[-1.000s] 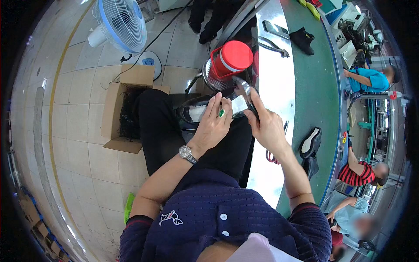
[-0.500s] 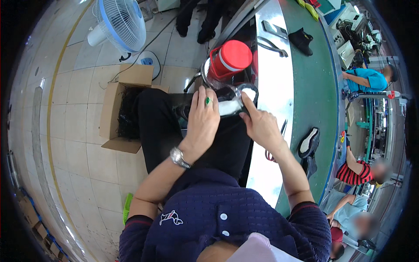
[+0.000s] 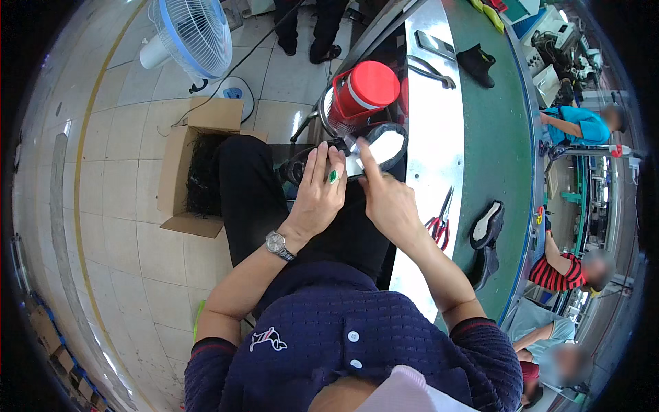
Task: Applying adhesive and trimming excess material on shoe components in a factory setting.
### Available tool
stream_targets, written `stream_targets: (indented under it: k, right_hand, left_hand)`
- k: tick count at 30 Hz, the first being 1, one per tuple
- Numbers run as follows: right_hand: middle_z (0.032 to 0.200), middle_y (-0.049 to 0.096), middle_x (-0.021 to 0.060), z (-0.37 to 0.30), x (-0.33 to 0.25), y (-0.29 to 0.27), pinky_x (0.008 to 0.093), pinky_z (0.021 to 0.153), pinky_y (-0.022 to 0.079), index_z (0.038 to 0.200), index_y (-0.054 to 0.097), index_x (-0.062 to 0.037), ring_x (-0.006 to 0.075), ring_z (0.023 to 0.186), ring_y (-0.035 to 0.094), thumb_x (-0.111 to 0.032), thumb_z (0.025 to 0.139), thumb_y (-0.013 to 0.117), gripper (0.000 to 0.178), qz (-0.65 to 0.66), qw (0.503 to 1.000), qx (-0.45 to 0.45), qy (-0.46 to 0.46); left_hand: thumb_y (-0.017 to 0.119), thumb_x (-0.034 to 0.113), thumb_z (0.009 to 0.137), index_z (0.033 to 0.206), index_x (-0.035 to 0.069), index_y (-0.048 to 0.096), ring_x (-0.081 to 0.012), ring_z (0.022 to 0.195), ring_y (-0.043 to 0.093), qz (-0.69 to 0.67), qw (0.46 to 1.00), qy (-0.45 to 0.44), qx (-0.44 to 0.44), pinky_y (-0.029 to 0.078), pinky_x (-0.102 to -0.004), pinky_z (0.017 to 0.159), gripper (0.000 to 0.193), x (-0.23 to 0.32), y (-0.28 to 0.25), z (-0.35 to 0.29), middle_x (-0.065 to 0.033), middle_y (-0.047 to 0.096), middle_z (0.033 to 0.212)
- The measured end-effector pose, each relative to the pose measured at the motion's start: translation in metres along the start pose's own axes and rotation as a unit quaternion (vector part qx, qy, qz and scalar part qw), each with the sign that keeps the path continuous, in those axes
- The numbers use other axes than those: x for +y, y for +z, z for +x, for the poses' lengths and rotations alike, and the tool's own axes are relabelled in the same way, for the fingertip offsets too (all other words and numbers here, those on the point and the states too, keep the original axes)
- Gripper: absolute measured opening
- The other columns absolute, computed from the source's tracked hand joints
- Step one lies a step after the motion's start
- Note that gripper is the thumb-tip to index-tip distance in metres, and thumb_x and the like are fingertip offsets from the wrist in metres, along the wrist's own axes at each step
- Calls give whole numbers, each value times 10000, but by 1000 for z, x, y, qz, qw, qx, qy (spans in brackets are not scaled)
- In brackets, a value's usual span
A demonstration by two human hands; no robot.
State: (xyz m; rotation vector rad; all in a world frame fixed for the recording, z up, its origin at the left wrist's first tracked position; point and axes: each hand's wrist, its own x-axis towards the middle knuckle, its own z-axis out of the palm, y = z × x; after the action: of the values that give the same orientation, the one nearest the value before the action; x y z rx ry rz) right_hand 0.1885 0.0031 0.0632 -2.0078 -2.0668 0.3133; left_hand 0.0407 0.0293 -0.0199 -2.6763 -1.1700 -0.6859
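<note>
A black shoe point(image 3: 386, 147) lies over my lap, its white sole area facing up and its toe end toward the bench. My left hand point(image 3: 318, 189) is on the near part of the shoe, fingers laid across it and holding it. A watch is on that wrist and a green-stoned ring on a finger. My right hand point(image 3: 388, 202) has its index finger stretched onto the white surface, the other fingers curled. By the index fingertip is a small greyish, shiny thing point(image 3: 352, 145), too blurred to name. Red-handled scissors point(image 3: 440, 225) rest on the metal bench edge beside my right forearm.
A red drink jug point(image 3: 371, 86) stands just beyond the shoe. Pliers point(image 3: 431, 72) and a phone point(image 3: 436, 47) lie on the metal strip point(image 3: 432, 130). The green belt point(image 3: 508, 137) carries a black boot point(image 3: 476, 65) and shoes point(image 3: 487, 223). A cardboard box point(image 3: 175, 172) and fan point(image 3: 192, 38) are left.
My right hand has moved left along the sole, uncovering more of the white toe end and the scissors on the bench. The blurred thing moved left with its fingertip. My left hand has barely shifted.
</note>
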Motion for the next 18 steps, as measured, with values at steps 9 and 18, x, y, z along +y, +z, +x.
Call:
stream_targets:
  k: [9, 18]
  right_hand:
    - [740, 652, 203, 3, 3, 9, 470, 568, 496, 1499, 232, -140, 373, 630, 645, -107, 908, 570, 682, 6, 998, -57, -9]
    - [651, 643, 175, 4, -8, 21, 421, 511, 509, 1487, 255, -123, 335, 558, 647, -151, 909, 563, 656, -14, 995, -88, -38]
  left_hand:
    - [687, 96, 766, 1231, -109, 515, -436, 1259, 441, -195, 978, -65, 26, 359, -488, 1091, 537, -4, 1, -2, -227, 486, 1265]
    - [802, 118, 693, 1401, -36, 356, -358, 1265, 483, -286, 939, -192, -19, 426, -390, 1033, 850, -26, -24, -14, -199, 513, 1342]
